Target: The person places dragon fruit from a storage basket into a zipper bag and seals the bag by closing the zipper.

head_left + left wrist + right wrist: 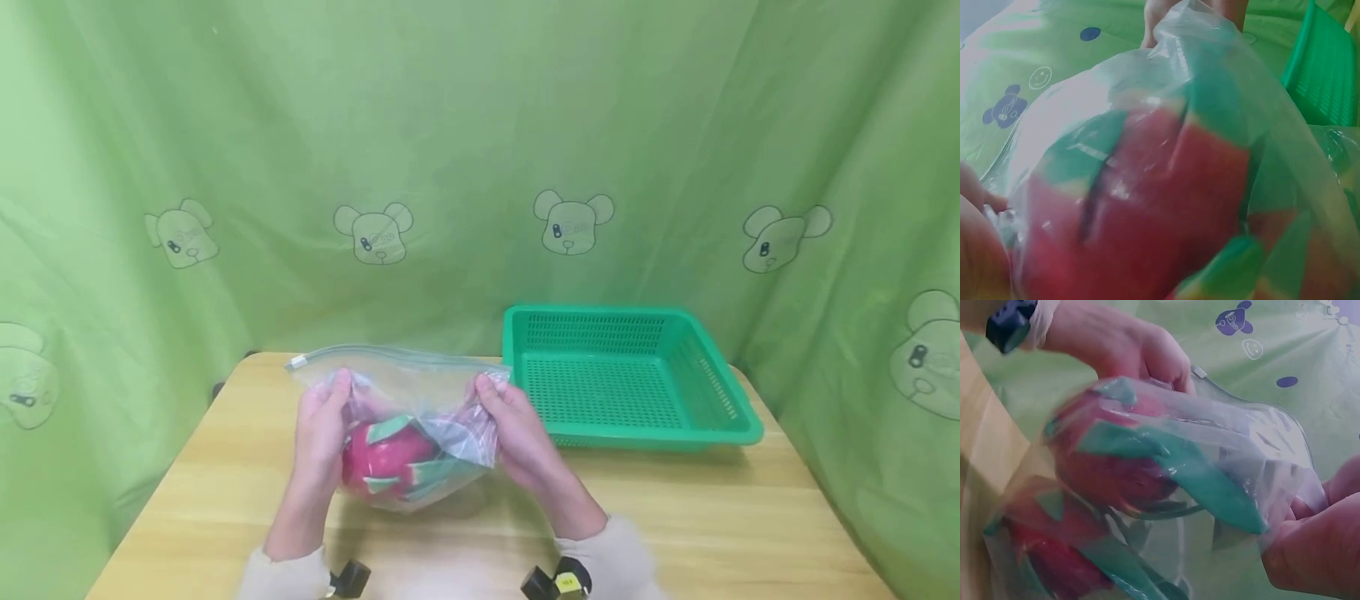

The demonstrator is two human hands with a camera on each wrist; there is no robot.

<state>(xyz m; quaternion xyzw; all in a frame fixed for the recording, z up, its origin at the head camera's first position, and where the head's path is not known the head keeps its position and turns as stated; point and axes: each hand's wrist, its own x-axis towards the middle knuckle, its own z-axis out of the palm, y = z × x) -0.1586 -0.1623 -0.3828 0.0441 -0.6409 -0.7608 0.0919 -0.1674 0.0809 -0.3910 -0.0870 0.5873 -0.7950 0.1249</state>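
Observation:
A clear slider zip bag is held up over the table, with a pink dragon fruit with green scales inside it. My left hand pinches the bag's left side, thumb on top. The right hand grips the gathered plastic on the other side. The zip edge runs along the top, with a white slider at its left end. In the right wrist view, a second red and green shape shows below the fruit; I cannot tell whether it is another fruit or a reflection.
A green perforated plastic basket stands at the back right of the wooden table, close to the right hand. Green curtains printed with bear heads hang behind and at both sides.

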